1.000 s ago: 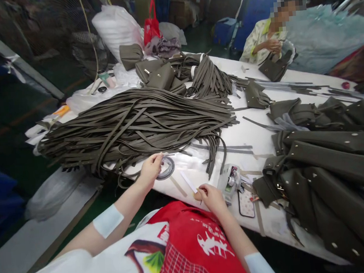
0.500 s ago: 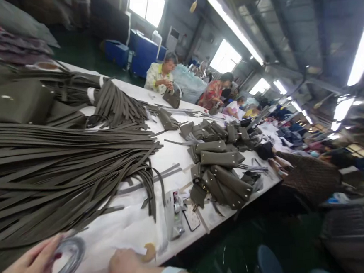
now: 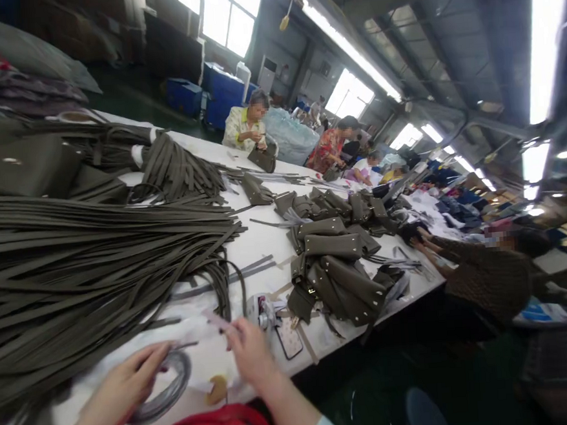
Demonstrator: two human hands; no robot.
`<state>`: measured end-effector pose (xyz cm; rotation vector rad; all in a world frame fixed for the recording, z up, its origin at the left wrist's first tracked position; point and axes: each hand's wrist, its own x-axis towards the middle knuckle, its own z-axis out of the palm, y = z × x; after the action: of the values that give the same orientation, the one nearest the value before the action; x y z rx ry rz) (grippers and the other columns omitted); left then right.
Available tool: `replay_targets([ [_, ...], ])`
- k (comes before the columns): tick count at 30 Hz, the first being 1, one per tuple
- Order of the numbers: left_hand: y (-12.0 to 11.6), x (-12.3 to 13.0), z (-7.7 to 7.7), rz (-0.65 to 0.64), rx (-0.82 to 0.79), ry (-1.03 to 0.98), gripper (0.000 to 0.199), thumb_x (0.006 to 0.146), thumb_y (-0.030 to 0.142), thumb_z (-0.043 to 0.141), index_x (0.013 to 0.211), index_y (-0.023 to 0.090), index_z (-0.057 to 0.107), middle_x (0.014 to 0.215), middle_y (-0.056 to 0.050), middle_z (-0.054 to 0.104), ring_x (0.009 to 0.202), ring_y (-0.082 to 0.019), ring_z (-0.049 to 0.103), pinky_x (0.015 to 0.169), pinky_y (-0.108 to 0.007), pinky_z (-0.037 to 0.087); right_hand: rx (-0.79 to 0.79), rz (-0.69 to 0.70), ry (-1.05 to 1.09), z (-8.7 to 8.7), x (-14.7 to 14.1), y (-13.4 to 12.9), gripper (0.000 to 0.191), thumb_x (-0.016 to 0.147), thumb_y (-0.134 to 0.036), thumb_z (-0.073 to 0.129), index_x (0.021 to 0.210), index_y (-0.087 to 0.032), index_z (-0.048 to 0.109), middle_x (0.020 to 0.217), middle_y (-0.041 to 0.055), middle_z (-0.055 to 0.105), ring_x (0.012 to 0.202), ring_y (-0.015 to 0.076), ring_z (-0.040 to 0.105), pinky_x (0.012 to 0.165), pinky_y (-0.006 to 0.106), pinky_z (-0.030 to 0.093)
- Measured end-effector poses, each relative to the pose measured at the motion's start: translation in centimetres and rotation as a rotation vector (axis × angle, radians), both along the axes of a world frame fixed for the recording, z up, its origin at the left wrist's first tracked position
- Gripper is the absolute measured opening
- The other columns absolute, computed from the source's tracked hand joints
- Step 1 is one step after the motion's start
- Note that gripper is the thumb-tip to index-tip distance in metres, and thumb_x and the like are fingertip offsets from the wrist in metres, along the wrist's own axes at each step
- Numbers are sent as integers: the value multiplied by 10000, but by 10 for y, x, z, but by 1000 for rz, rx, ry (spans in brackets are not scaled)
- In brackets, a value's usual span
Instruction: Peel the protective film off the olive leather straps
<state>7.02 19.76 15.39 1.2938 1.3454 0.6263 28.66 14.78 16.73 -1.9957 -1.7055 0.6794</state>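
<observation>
My left hand (image 3: 130, 385) is closed on a grey roll of tape (image 3: 177, 388), held above the white table near its front edge. To its right, my right hand (image 3: 248, 352) pinches a thin, pale, blurred strip (image 3: 216, 321) between its fingertips. A tan, rounded piece (image 3: 217, 389) lies between the hands. Long dark olive straps (image 3: 97, 264) cover the table's left side. Just beyond my right hand are a phone in a patterned case (image 3: 289, 337) and a small box (image 3: 260, 309).
Olive bags with metal studs (image 3: 341, 279) are heaped right of centre. Another bundle of straps (image 3: 178, 165) stands behind. Several people sit along the far side; a person in brown (image 3: 487, 282) leans in at the right. A blue stool (image 3: 424, 413) stands on the floor.
My left hand has moved right and inward with the tape roll. My right hand has risen and reached forward, and a pale strip now shows at its fingertips. The view has shifted slightly.
</observation>
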Motion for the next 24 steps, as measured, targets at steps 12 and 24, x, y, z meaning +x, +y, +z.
replay_targets([
  [12,-20,36,15,-246,33,-55,411,839,478,455,805,147,695,703,-33,642,665,-171,541,623,-256,410,-295,369,-436,80,-9,-39,303,900,-381,528,702,-227,698,711,92,735,657,219,663,550,305,291],
  [24,-34,19,1,-318,17,-5,436,883,497,407,760,153,647,653,-12,612,578,-148,525,569,-243,416,-386,497,-553,90,-48,-38,290,894,-298,490,864,-176,752,809,137,754,768,260,715,654,305,449],
])
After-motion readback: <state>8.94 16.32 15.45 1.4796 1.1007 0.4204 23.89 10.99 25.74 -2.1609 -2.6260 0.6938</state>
